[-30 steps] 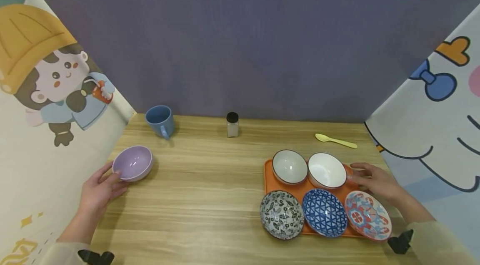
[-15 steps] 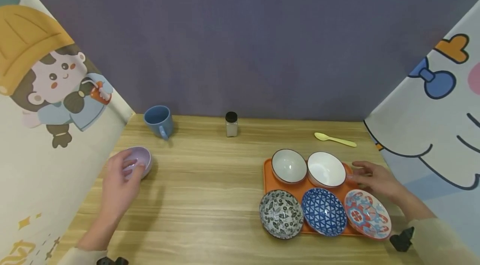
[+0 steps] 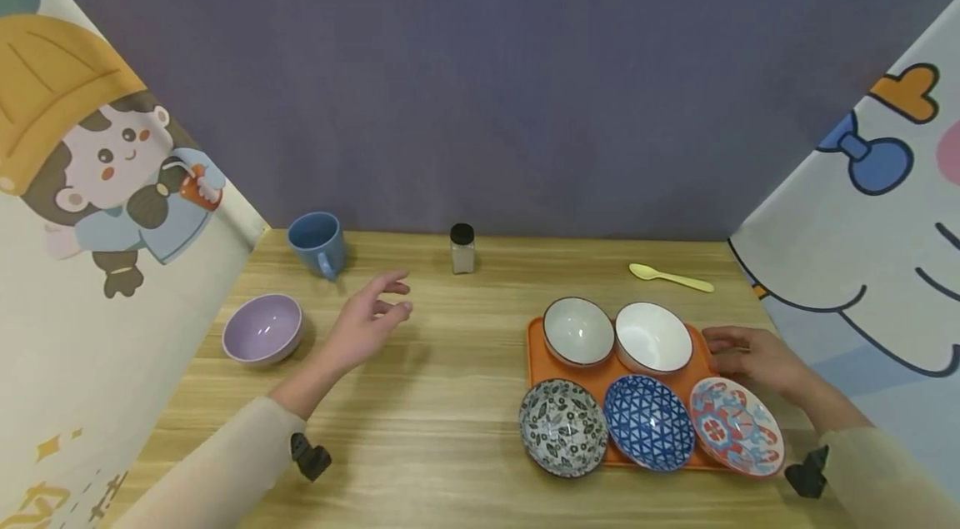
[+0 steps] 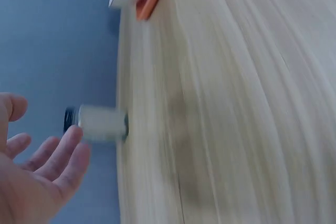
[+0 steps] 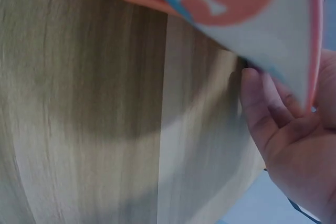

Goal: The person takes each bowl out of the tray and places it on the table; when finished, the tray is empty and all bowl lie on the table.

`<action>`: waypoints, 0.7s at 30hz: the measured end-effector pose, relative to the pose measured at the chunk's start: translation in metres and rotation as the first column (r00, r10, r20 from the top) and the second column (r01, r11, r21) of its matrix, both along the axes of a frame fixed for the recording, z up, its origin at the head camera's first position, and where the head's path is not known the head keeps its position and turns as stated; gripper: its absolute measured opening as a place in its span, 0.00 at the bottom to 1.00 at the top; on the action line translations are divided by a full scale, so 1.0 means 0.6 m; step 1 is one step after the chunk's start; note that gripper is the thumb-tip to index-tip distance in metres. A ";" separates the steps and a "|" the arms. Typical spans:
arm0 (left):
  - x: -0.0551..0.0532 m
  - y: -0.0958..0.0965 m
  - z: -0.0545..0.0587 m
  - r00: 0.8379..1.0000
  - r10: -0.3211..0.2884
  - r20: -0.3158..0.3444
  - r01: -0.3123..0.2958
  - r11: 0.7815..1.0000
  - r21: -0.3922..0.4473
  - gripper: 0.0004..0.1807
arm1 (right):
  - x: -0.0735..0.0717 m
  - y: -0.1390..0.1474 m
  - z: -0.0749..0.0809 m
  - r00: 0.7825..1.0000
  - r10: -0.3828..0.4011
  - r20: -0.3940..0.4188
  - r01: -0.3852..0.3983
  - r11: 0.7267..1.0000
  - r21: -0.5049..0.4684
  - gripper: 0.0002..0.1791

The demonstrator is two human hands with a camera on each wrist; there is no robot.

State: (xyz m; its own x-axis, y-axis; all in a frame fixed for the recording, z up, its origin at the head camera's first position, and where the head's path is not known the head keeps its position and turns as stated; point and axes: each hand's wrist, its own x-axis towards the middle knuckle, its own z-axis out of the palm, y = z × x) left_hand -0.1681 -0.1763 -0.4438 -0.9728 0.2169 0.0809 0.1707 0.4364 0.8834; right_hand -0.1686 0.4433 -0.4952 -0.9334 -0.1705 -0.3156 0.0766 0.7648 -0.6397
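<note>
My left hand is in the air right of a purple bowl, its fingers loosely spread and nothing in them. Beyond its fingertips stands a small clear jar with a black lid, also seen in the left wrist view. On the right, my right hand lies with its fingertips at the right edge of an orange tray. In the right wrist view its relaxed fingers reach beneath the overhanging red-and-blue patterned bowl, which hides the thumb partly.
The tray also bears a grey-white bowl, a white bowl, a black floral bowl and a blue triangle-patterned bowl. A blue mug stands back left. A yellow spoon lies behind the tray, near the back wall.
My left hand has let go of the purple bowl, risen over it and moved right. The bowl stays at the left. My right hand has shifted only slightly at the tray.
</note>
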 end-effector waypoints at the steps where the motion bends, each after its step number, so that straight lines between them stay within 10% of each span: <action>1: -0.007 0.015 -0.001 0.999 -0.032 0.042 0.031 0.999 0.029 0.30 | 0.000 0.001 -0.001 1.000 0.004 -0.001 -0.004 1.000 -0.002 0.39; 10: -0.054 0.135 -0.014 0.918 -0.228 0.323 0.147 0.955 0.256 0.33 | -0.006 0.016 -0.015 0.998 0.058 -0.016 -0.058 0.998 -0.013 0.37; 21: -0.073 0.239 -0.036 0.850 -0.268 0.454 0.114 0.934 0.338 0.33 | -0.014 0.017 -0.006 0.996 0.094 0.001 -0.094 0.996 0.004 0.35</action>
State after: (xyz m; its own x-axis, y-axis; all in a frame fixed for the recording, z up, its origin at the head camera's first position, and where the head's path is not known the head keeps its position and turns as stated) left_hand -0.2122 -0.0330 -0.4656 -0.8439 0.4439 -0.3013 -0.2595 0.1538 0.9534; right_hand -0.1767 0.4535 -0.4990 -0.9132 -0.2559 -0.3172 0.0048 0.7715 -0.6362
